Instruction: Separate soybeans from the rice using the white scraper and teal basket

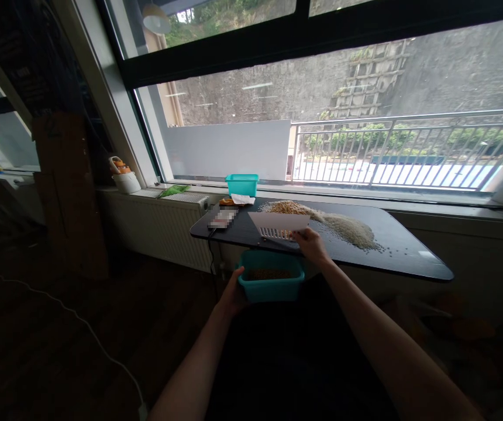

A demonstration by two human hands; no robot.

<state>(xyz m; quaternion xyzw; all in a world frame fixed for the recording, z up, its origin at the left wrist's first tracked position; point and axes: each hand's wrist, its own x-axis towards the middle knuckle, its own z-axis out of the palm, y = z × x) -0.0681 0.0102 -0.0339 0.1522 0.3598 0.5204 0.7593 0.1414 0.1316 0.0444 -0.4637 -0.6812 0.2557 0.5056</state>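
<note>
My left hand (pixel 234 290) grips the left side of a teal plastic tub (pixel 273 290) just below the table's near edge. Brownish grains or beans (pixel 271 273) lie in the bottom of the tub. Pinched in my right hand (pixel 312 244) is a white slotted scraper (pixel 279 220), a flat sheet with a row of slots along its lower edge. It is tilted over the near edge of the dark table (pixel 403 237), above the tub. Some tan pieces show at its slots. Behind it spreads a pile of tan beans (pixel 287 207), joined on the right to a pile of pale grains (pixel 351 230).
A second teal tub (pixel 243 186) stands by the window, behind a white paper (pixel 243 199). A blurred-out object (pixel 223 217) with a dark cable lies at the table's left end. A radiator (pixel 168 234) is on the left, and a white cord (pixel 89 330) crosses the floor.
</note>
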